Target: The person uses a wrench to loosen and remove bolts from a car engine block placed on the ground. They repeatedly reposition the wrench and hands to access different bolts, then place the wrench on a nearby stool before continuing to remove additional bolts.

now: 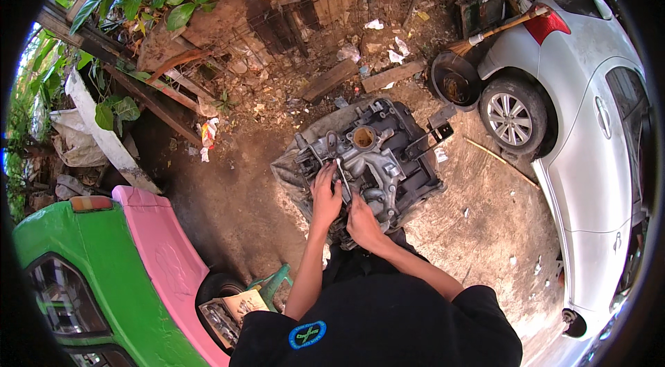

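Observation:
A greasy grey engine (388, 166) with a round brown-stained opening (362, 137) on top lies on the ground before me. My left hand (325, 195) rests on its left side, fingers stretched out over the metal. Just right of that hand, a slim silver bar, like a wrench (343, 176), slants across the engine. Its lower end meets my right hand (363, 220), whose fingers are closed round it. The bar's exact kind is too small to tell.
A silver car (589, 152) stands on the right, beside a black bucket (456, 83) and a broom (495, 31). At lower left is a green and pink vehicle (156, 228) with a box of parts (232, 311) next to it. Wooden planks (331, 81) lie behind the engine.

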{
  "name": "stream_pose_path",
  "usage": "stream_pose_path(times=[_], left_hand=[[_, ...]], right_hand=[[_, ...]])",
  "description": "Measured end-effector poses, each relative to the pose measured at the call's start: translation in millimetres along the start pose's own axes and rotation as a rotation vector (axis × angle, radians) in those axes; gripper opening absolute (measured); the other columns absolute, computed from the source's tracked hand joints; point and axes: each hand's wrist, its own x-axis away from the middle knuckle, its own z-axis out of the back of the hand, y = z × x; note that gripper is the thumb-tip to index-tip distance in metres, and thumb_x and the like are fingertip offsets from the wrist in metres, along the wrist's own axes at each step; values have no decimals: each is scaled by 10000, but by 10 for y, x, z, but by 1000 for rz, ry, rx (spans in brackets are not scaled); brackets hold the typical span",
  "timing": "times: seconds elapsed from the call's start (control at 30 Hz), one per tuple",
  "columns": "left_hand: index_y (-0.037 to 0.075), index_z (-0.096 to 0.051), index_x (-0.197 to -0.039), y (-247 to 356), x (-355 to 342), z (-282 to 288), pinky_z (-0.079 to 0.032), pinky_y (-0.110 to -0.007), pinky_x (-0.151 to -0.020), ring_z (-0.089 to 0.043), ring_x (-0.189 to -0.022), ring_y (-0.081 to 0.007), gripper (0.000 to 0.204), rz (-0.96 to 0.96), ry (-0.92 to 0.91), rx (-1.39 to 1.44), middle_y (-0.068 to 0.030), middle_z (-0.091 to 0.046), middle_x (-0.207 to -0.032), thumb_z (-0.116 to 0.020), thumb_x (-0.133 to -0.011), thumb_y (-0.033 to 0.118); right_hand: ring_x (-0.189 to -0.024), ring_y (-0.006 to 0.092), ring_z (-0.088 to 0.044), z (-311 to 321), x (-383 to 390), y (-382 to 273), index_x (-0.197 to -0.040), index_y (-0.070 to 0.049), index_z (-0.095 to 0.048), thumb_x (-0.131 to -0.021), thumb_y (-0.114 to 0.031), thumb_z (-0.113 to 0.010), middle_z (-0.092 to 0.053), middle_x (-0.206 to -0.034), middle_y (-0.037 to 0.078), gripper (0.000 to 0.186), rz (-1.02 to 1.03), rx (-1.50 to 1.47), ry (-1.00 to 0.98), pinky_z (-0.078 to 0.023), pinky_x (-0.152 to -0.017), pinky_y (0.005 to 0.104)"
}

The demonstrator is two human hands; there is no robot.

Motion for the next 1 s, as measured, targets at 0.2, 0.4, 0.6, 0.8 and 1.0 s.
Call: stream_pose_path(times=[0.2,0.4,0.6,0.8,1.0], left_hand=[[-10,-491,-1400,80,17,41,-234,-466,-1145,-405,-1393,-289,507,-71,-19,-141,-170,-503,-1434,-533,-898,46],[-7,-478,-1416,65,12,18,-226,-478,-1144,-394,-1397,-287,526,-108,-22,-207,-166,-496,-1438,-532,-895,46],[1,-469,-1431,26,9,-1,-231,-477,-1137,-394,-1396,-290,540,-120,-35,-210,-158,-489,-1442,-532,-896,39],[36,-454,-1455,-76,-6,11,-270,-457,-1130,-383,-1399,-316,557,-104,-84,-120,-166,-479,-1444,-531,-904,27],[59,-305,-1537,-171,1,50,-321,-434,-1119,-384,-1377,-374,662,-167,-121,-31,-208,-448,-1452,-521,-912,20]], right_hand=[[-997,498,-570,18,22,10,-1455,146,-270,-768,136,-472,-522,-1119,356,716,-69,-27,-44,-475,-860,502],[-915,479,-578,-150,23,186,-1453,108,-302,-849,100,-467,-554,-1027,311,627,75,-23,130,-482,-824,477],[-470,63,-310,-69,-25,222,-1158,-116,-518,-1046,-284,-501,-373,-691,-38,203,-609,-1245,-160,-230,-386,236],[-430,55,-250,187,-114,312,-1007,-118,-530,-1041,-356,-500,-305,-603,-66,242,-742,-1551,-351,-188,-384,223],[-422,61,-220,234,-202,232,-827,-140,-471,-1026,-422,-506,-250,-567,-73,347,-993,-1556,-389,-168,-387,237]])
